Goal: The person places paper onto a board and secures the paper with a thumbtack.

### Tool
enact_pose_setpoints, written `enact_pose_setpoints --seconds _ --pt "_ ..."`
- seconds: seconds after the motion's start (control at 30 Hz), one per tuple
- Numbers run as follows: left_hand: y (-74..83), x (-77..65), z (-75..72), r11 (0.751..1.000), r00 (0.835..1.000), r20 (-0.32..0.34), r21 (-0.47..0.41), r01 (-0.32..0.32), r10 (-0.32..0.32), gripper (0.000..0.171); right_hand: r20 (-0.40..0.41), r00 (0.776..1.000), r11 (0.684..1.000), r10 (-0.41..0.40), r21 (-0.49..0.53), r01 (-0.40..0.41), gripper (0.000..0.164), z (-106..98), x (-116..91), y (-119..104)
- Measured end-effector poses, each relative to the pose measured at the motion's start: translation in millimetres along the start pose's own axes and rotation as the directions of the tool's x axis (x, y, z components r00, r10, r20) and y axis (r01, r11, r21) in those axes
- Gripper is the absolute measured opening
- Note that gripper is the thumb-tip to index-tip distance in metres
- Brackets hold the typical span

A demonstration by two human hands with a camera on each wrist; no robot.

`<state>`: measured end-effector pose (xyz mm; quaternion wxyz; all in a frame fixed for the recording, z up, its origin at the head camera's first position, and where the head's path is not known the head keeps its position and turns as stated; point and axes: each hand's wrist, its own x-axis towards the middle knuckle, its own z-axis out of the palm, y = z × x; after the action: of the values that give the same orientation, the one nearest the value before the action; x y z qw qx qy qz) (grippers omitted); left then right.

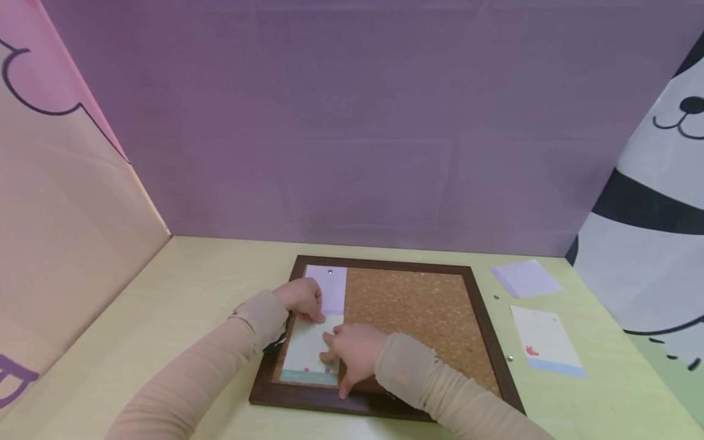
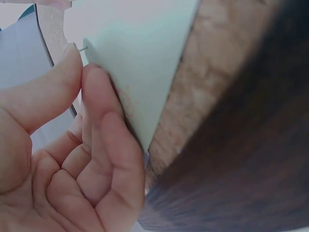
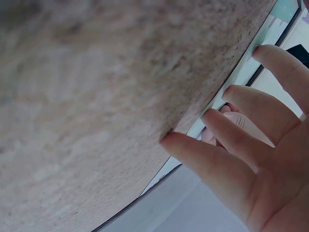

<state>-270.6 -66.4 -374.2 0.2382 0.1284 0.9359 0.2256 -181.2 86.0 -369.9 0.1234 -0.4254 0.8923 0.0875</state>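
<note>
At twelve o'clock a purple backdrop (image 1: 374, 128) rises behind the pale tabletop (image 1: 220, 275). On that lies the cork board (image 1: 412, 318) in its dark wooden frame (image 1: 313, 400); clock hours here run around the board's centre. The mint-edged sheet (image 1: 308, 345) lies on the cork near nine o'clock, its coloured band toward the near side. Its top meets the lilac sheet (image 1: 332, 293) at ten o'clock; whether they overlap is hard to tell. Off the board, a blue-edged sheet (image 1: 549, 339) with a small red figure rests at three o'clock and a loose lilac note (image 1: 526, 278) at two. The right hand (image 1: 360, 348) has its fingers spread, tips at the mint-edged sheet's right edge. The left hand (image 1: 304, 296), at that sheet's upper left, has thumb and forefinger together, pinching a thin metal pin (image 2: 83, 48) close to the paper. Another pin (image 1: 330, 271) sits in the lilac sheet's top; two loose pins (image 1: 509, 359) lie on the tabletop, at two o'clock and just past three.
</note>
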Motion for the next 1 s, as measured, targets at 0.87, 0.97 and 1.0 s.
enact_pose_setpoints --seconds 0.87,0.97,1.0 --pt "5.8 -0.5 3.9 0.989 0.999 -0.049 0.148 -0.011 0.018 0.031 0.005 1.0 1.0 -0.01 0.022 0.01 0.066 -1.3 0.1 -0.1" --pt "8.3 -1.8 4.6 0.987 0.998 -0.066 0.162 0.003 0.008 0.031 0.004 1.0 1.0 -0.01 0.018 0.01 0.066 -2.7 -0.4 0.2" --pt "8.6 -2.2 4.8 0.986 0.998 -0.07 0.165 0.008 0.003 0.031 0.005 1.0 1.0 -0.011 0.018 0.011 0.066 -3.2 -0.4 0.2"
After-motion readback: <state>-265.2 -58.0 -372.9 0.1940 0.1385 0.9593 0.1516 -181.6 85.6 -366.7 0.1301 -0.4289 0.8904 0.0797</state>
